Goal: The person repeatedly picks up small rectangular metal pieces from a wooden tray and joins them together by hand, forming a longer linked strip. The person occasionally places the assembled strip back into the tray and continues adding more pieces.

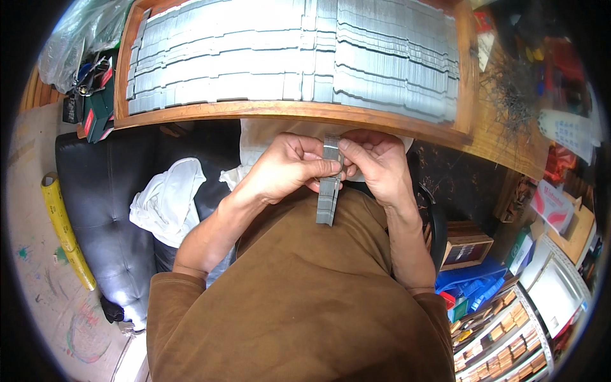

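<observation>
I log the brown shirt (299, 299) low in view, then the wooden tray (286, 109) beyond, packed with grey strips (394, 63). The left hand (283, 167) and right hand (382, 164) both pinch a narrow grey stack (327, 202), its lower end over the shirt.

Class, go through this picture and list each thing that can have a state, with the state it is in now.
Left hand: closed on the strip
Right hand: thumb and fingers pinching the strip
Strip: held near its upper part, lower end free
Tray: open, packed with grey pieces
Cloth: crumpled, lying on the seat
Tube: slanting beside the seat
Plastic bag: crumpled
</observation>
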`<action>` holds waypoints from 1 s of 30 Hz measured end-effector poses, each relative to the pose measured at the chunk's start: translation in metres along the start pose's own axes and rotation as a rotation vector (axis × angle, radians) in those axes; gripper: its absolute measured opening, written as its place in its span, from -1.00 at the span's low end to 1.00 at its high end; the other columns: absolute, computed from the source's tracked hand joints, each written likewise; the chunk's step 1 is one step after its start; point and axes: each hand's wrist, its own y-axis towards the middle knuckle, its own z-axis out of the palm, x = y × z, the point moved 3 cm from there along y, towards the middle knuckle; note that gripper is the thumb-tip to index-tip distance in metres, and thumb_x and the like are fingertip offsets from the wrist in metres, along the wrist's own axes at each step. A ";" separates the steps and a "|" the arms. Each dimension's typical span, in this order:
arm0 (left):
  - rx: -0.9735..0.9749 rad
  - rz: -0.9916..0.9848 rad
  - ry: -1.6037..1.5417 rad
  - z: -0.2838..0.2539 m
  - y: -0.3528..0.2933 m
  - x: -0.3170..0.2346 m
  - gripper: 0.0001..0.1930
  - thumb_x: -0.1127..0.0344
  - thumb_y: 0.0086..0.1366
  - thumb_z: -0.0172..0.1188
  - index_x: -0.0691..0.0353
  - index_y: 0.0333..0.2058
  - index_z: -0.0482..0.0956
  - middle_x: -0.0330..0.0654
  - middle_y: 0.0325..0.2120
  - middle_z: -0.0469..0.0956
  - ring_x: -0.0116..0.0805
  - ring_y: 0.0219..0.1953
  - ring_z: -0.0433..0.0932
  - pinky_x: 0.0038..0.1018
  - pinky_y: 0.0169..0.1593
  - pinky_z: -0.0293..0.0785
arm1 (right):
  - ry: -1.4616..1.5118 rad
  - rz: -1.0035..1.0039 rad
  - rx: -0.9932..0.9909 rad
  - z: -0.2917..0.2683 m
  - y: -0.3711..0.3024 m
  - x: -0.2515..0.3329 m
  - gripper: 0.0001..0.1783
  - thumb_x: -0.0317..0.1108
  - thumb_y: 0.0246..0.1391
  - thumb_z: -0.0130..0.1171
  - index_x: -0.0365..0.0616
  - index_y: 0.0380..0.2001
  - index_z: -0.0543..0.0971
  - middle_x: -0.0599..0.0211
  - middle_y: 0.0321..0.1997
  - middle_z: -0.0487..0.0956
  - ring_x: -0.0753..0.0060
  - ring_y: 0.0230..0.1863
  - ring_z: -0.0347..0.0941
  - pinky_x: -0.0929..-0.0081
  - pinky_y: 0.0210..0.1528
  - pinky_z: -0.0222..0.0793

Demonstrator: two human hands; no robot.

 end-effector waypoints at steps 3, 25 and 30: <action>-0.001 0.003 -0.040 0.002 -0.001 0.000 -0.76 0.32 0.28 0.32 0.36 -0.15 0.66 -0.11 -0.37 0.71 -0.46 -0.37 0.67 -0.66 -0.37 0.52 | -0.012 -0.010 -0.018 0.000 0.001 -0.001 -0.82 -0.45 0.15 0.25 -0.38 -0.26 0.61 0.32 -0.49 0.59 0.61 -0.53 0.46 0.66 -0.48 0.38; -0.001 -0.039 -0.083 0.005 -0.005 -0.011 -0.73 0.30 0.30 0.31 0.40 -0.16 0.58 -0.05 -0.33 0.70 -0.34 -0.31 0.71 -0.60 -0.35 0.56 | -0.209 -0.229 -0.292 -0.082 -0.075 0.082 -0.88 -0.51 0.12 0.21 -0.36 -0.30 0.63 0.23 -0.45 0.63 0.57 -0.53 0.53 0.64 -0.46 0.50; 0.032 -0.045 -0.012 0.009 -0.005 -0.014 -0.79 0.26 0.30 0.31 0.32 -0.28 0.62 -0.16 -0.39 0.69 -0.48 -0.35 0.68 -0.65 -0.38 0.52 | -0.009 0.014 -0.072 -0.020 -0.014 0.014 -0.81 -0.43 0.14 0.29 -0.39 -0.27 0.62 0.24 -0.44 0.62 0.57 -0.48 0.51 0.63 -0.39 0.50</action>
